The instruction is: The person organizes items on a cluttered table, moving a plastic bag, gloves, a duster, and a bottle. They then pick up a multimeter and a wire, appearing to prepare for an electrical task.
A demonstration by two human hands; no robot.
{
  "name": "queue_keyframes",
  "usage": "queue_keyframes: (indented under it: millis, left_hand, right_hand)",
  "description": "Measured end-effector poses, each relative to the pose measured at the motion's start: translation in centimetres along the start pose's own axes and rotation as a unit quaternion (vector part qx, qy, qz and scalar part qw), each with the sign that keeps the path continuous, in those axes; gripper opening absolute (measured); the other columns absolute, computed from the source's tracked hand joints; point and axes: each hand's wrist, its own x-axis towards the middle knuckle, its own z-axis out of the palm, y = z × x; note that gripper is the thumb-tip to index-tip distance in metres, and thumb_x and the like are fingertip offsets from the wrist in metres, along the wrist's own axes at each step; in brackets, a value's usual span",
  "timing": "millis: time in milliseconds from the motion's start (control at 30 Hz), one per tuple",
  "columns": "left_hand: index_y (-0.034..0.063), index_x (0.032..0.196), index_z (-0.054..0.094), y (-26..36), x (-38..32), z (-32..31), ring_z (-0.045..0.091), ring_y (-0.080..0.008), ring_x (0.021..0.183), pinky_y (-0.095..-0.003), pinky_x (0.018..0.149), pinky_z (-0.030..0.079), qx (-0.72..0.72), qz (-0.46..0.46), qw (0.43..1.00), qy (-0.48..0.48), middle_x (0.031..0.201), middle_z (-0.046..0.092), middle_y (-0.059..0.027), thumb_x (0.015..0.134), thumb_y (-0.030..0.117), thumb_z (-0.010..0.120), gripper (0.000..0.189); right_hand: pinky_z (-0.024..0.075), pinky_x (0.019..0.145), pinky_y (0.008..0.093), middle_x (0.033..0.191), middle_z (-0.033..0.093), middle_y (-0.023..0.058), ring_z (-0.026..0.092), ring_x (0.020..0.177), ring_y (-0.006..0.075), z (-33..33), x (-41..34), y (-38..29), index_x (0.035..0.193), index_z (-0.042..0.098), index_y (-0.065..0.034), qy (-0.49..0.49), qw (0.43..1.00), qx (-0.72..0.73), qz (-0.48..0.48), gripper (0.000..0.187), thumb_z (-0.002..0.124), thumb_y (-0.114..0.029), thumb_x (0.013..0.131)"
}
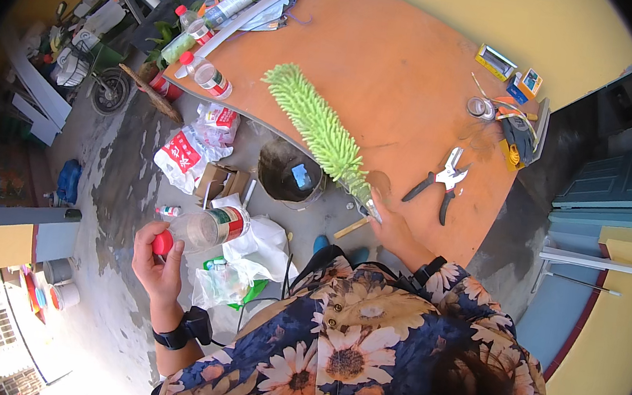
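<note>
My left hand (pixel 158 264) grips a clear plastic bottle (pixel 202 230) by its red cap, out over the floor to the left of the table. The bottle lies nearly level, its base pointing right, with a printed label around it. In my right hand (pixel 392 227) is the handle end of a green chenille duster (pixel 319 124). Its fluffy head reaches up and left across the edge of the orange-brown tabletop (pixel 371 38). A pair of multi-angle cutters (pixel 442 183) with black handles rests on the table, to the right of the duster.
Two capped bottles, one nearer (pixel 212 79), stand at the table's left corner beside a long green roll (pixel 245 2). Small boxes (pixel 524 85), tape rolls (pixel 481 108) and gloves (pixel 517 140) lie at the right edge. Below are a dark bucket (pixel 289 173) and plastic bags (pixel 188 152).
</note>
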Motion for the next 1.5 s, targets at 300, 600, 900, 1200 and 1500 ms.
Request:
queue_keyframes:
  millis: [300, 600, 900, 1200, 1500]
  left_hand:
    - [0.0002, 0.100, 0.057, 0.1, 1.6, -0.1, 0.055, -0.0227, 0.091, -0.0300, 0.081, 0.043, 0.031, 0.017, 0.999, -0.021, 0.099, 0.058, -0.0123, 0.071, -0.001, 0.069, 0.031]
    - [-0.0010, 0.100, 0.056, 4.2, 10.5, 5.8, 0.054, -0.0184, 0.088, -0.0257, 0.076, 0.043, -0.031, 0.140, 0.981, -0.130, 0.098, 0.056, -0.0109, 0.074, 0.001, 0.068, 0.029]
    - [0.0032, 0.104, 0.058, 8.6, 20.0, 34.0, 0.058, -0.0259, 0.085, -0.0334, 0.073, 0.047, -0.041, 0.268, 0.937, -0.221, 0.093, 0.060, -0.0136, 0.075, 0.011, 0.067, 0.032]
    - [0.0090, 0.113, 0.054, 14.7, 18.7, 48.2, 0.056, -0.0349, 0.098, -0.0423, 0.082, 0.046, 0.092, 0.173, 0.935, -0.296, 0.110, 0.054, -0.0167, 0.080, 0.014, 0.059, 0.034]
    - [0.0119, 0.136, 0.030, 14.0, 20.8, 40.7, 0.041, -0.0338, 0.120, -0.0436, 0.093, 0.041, 0.034, 0.174, 0.928, -0.328, 0.125, 0.041, -0.0208, 0.080, 0.025, 0.060, 0.064]
  right_hand:
    - [0.0449, 0.061, 0.0463, 0.076, 0.059, 0.0257, 0.058, 0.069, 0.0420, 2.7, -1.2, 0.6, 0.141, 0.016, -0.0127, 0.003, 0.998, -0.002, 0.062, 0.069, 0.053, -0.013, 0.083]
    - [0.0454, 0.061, 0.0466, 0.074, 0.060, 0.0238, 0.058, 0.068, 0.0406, 5.4, -2.5, -1.5, 0.142, 0.016, -0.0170, -0.152, 0.988, 0.007, 0.021, 0.069, 0.053, -0.021, 0.083]
    - [0.0447, 0.063, 0.0485, 0.077, 0.059, 0.0275, 0.057, 0.069, 0.0434, 1.9, -6.5, -0.7, 0.142, 0.015, -0.0166, -0.036, 0.995, 0.082, 0.032, 0.069, 0.052, -0.022, 0.083]
    - [0.0451, 0.069, 0.0455, 0.087, 0.059, 0.0292, 0.057, 0.079, 0.0447, 0.0, -9.5, 1.4, 0.141, 0.020, -0.0102, 0.065, 0.994, 0.086, 0.037, 0.068, 0.055, -0.016, 0.083]
    - [0.0459, 0.065, 0.0418, 0.086, 0.060, 0.0271, 0.060, 0.078, 0.0419, -2.0, -6.9, 0.6, 0.140, 0.026, -0.0110, 0.047, 0.983, 0.110, 0.137, 0.063, 0.055, -0.014, 0.083]
